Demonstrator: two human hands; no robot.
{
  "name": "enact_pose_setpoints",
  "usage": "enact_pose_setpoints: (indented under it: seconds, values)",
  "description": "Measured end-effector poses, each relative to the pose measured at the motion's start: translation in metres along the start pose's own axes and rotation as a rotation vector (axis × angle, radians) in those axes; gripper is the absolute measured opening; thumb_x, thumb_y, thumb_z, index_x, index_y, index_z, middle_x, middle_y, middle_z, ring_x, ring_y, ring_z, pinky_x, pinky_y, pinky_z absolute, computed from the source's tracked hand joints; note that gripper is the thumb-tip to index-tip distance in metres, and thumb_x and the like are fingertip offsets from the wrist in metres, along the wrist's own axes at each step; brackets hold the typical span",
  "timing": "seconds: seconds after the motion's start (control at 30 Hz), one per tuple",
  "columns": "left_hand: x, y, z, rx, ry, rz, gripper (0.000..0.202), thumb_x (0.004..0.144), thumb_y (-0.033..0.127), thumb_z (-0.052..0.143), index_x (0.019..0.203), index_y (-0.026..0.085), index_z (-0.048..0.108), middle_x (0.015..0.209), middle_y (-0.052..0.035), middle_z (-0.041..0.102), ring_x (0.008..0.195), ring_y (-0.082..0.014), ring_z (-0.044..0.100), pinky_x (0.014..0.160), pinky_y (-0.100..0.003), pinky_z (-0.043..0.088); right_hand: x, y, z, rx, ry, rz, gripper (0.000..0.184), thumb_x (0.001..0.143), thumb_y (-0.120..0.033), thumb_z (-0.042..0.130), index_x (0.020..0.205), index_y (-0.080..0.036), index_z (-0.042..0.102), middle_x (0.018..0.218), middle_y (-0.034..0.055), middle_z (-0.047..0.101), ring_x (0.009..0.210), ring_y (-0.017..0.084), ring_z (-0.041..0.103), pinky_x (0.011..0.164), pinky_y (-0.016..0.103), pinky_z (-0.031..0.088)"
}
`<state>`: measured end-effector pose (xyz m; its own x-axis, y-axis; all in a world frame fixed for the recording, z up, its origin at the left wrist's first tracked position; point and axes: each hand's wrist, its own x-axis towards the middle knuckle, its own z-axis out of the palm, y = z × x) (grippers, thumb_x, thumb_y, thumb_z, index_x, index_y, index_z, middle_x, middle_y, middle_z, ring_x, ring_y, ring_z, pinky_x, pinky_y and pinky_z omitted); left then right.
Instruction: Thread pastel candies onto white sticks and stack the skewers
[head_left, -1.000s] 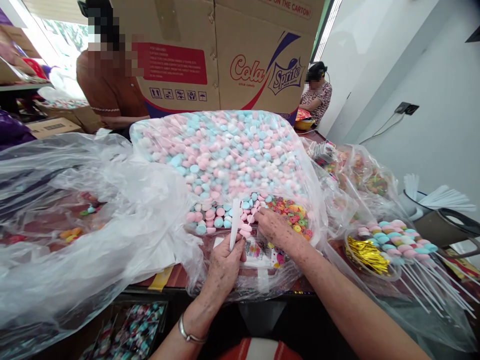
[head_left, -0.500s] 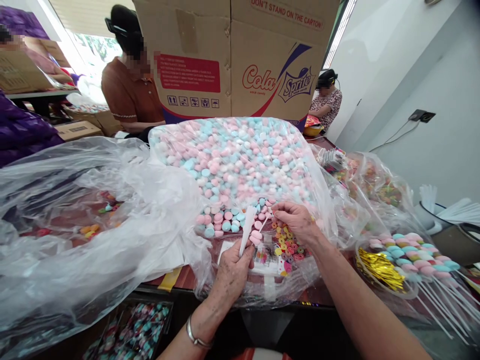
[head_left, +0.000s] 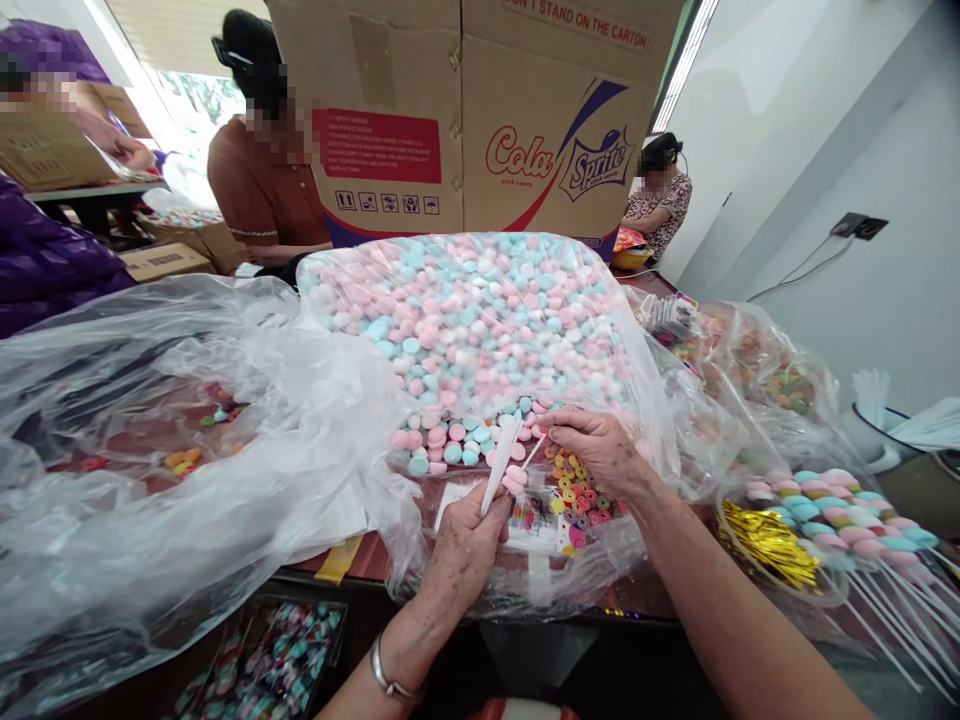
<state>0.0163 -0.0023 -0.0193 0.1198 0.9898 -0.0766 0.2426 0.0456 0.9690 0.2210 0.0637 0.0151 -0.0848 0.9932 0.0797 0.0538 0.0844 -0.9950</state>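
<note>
My left hand (head_left: 469, 530) is closed round a bundle of narrow white strips (head_left: 500, 465), perhaps folded plastic sleeves. The same hand holds a thin white stick (head_left: 534, 452) with pink marshmallows (head_left: 514, 478) on its lower part. The stick slants up toward my right hand (head_left: 596, 445), whose thumb and forefinger are pinched at its upper end. What lies in that pinch is too small to tell. Just below my right hand are ring-shaped gummy candies (head_left: 581, 490). Loose pink, blue and white marshmallows (head_left: 454, 440) spill from a big clear bag (head_left: 480, 310) behind both hands.
A tall carton (head_left: 390, 90) stands behind the bag. At right are finished marshmallow skewers (head_left: 847, 510), a tub of gold ties (head_left: 772, 545) and a container of white sticks (head_left: 892, 440). Crumpled plastic (head_left: 300, 400) covers the left. A box of wrapped candies (head_left: 262, 650) sits below. Co-workers (head_left: 262, 190) sit beyond.
The white strips and stick tilt slightly more to the right. My right hand stays pinched near the stick's upper end. The view has shifted a little.
</note>
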Motion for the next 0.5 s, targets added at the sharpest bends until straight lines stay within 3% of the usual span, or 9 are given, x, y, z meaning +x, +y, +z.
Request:
enact_pose_setpoints:
  seconds: [0.1,0.33,0.5]
  values:
    - [-0.0001,-0.0032,-0.0002,0.005,-0.005,0.011,0.027,0.089,0.040,0.053,0.072,0.020,0.061,0.056,0.0042,0.052,0.056,-0.0153,0.045,0.056,-0.026,0.031,-0.0008,-0.0001,-0.0036,-0.074,-0.026,-0.085,0.018,0.078,-0.033,0.073,0.091,-0.024,0.081,0.104,0.0052,0.076,0.113,0.024,0.064,0.102,0.039,0.046]
    - [0.0005,-0.0038,-0.0008,-0.007,-0.037,0.014,0.027,0.091,0.039,0.054,0.081,0.018,0.068,0.057,0.0045,0.051,0.059,-0.0155,0.045,0.059,-0.027,0.031,-0.0062,0.0071,-0.0066,0.202,-0.024,0.086,0.026,0.073,-0.036,0.081,0.095,-0.023,0.078,0.084,0.0006,0.076,0.071,0.015,0.067,0.070,0.029,0.054]
    - [-0.0003,-0.0010,-0.0029,-0.011,-0.048,0.024,0.029,0.091,0.040,0.054,0.081,0.017,0.067,0.059,0.0048,0.046,0.060,-0.0146,0.040,0.059,-0.026,0.029,-0.0092,0.0068,-0.0089,0.118,0.009,0.022,0.020,0.071,-0.034,0.082,0.086,-0.021,0.080,0.087,0.0012,0.076,0.076,0.014,0.066,0.072,0.026,0.052]
